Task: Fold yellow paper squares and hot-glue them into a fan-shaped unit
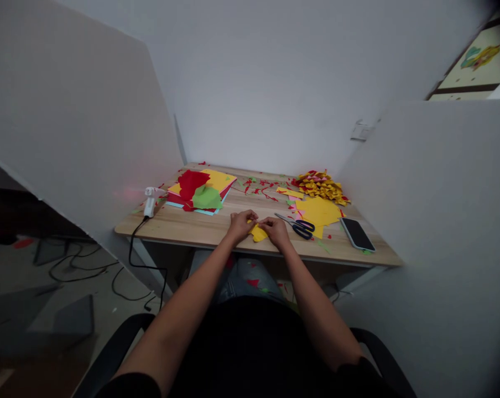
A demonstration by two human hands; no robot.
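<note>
Near the table's front edge, a small piece of yellow paper (pixel 259 234) is held between my two hands. My left hand (pixel 242 223) pinches its left side, fingers bent together. From the other side my right hand (pixel 275 229) grips the paper with thumb and fingers closed. The fingertips almost meet above it, so its upper part is partly hidden. Just right of my right hand lie scissors (pixel 302 227) with dark handles, blades pointing left. Beyond them are flat yellow sheets (pixel 319 210).
A stack of coloured paper (pixel 222 179) with red and green pieces lies at the left. Red scraps (pixel 266 188) litter the back. A heap of folded yellow paper (pixel 322 187) and a phone (pixel 357 234) are on the right. A white corded device (pixel 149 204) stands at the left edge.
</note>
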